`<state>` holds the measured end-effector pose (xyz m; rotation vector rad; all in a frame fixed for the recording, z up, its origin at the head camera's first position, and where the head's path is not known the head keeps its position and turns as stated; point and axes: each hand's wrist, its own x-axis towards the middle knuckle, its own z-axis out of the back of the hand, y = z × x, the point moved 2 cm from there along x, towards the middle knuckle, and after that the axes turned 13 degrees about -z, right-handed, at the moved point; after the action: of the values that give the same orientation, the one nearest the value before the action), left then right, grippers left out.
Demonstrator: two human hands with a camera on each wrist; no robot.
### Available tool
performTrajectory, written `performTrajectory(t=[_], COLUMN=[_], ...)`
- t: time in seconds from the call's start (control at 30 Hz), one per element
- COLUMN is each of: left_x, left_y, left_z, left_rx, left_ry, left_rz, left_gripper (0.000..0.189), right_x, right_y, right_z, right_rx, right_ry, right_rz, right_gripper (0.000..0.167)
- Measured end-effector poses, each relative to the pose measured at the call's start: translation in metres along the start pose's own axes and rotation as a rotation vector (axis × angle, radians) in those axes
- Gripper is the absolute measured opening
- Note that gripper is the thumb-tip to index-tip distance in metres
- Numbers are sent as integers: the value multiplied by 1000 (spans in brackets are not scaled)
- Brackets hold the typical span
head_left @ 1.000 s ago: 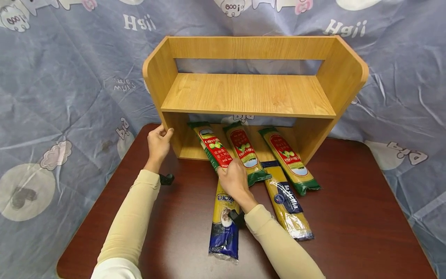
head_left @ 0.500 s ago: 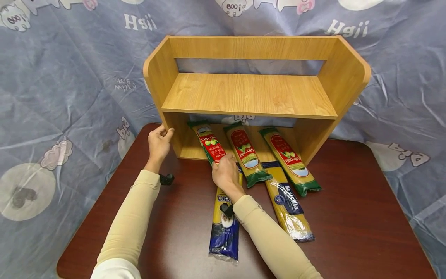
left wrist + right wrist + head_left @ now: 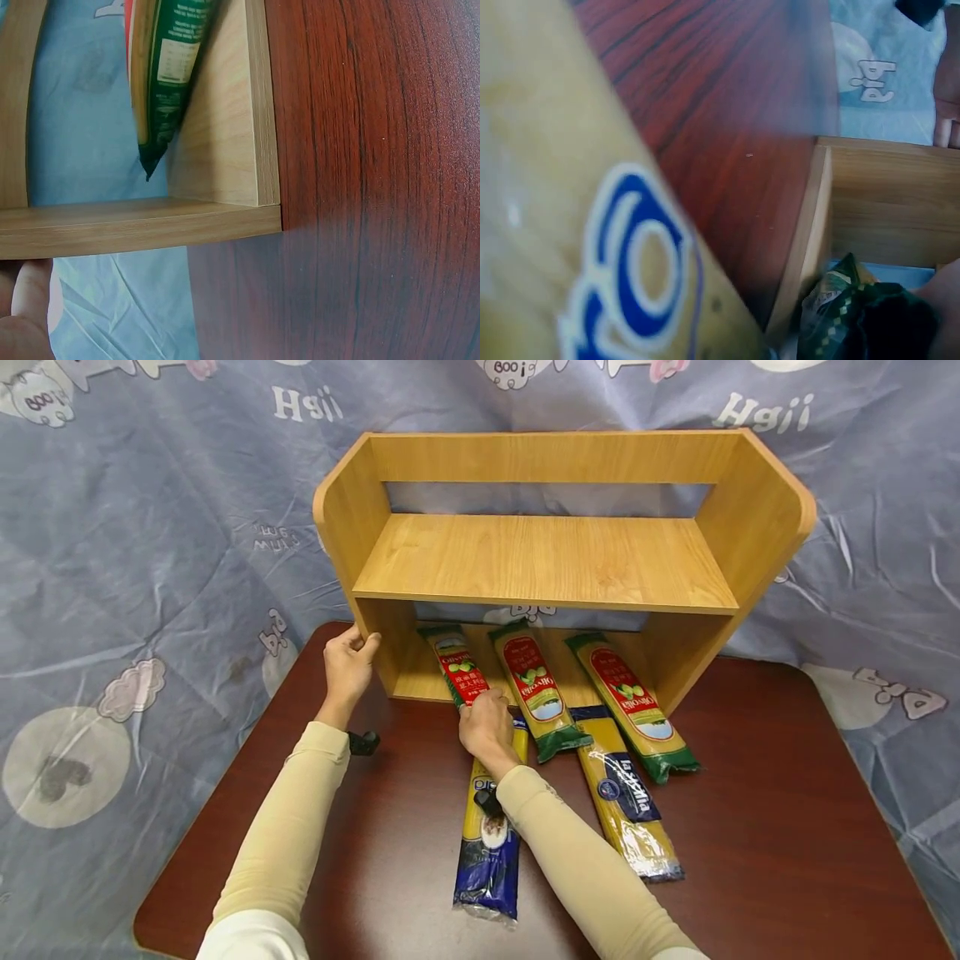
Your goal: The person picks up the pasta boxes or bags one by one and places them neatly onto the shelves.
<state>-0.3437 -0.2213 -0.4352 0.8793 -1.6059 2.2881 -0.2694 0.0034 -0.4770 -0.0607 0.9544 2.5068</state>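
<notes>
My left hand (image 3: 349, 670) touches the outer face of the wooden shelf's left side panel (image 3: 369, 647); in the left wrist view its fingers (image 3: 31, 292) meet the panel from outside. My right hand (image 3: 486, 724) grips the near end of a green-and-red spaghetti packet (image 3: 459, 670), whose far end lies inside the lower compartment at the left. The packet's green end (image 3: 832, 311) shows in the right wrist view. Below that hand, a yellow-and-blue spaghetti packet (image 3: 487, 868) lies on the table, partly hidden by the hand and wrist.
Two more green-and-red packets, one in the middle (image 3: 536, 685) and one at the right (image 3: 626, 697), stick out of the lower compartment. Another yellow-and-blue packet (image 3: 628, 793) lies partly under the right one. The shelf's upper board (image 3: 543, 560) overhangs them. A patterned cloth (image 3: 150, 568) hangs behind.
My right hand has moved slightly left and forward, pushing the held spaghetti packet deeper into the lower compartment. The left hand stays at the side panel. The head view has shifted a little.
</notes>
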Motion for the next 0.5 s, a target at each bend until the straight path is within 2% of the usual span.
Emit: performTrajectory(t=[0.17, 0.27, 0.5], left_x=[-1, -2, -5], left_y=[0, -5, -38], left_z=[1, 0, 2], left_rx=[-2, -13, -40], left_ry=[-5, -6, 7], left_rz=[16, 24, 8], left_gripper=[26, 27, 28], right_x=[1, 2, 5], right_y=[5, 8, 11], right_z=[-7, -9, -13], right_rx=[20, 31, 45], right_ry=[41, 52, 66], right_rz=[6, 19, 67], right_gripper=[46, 44, 46])
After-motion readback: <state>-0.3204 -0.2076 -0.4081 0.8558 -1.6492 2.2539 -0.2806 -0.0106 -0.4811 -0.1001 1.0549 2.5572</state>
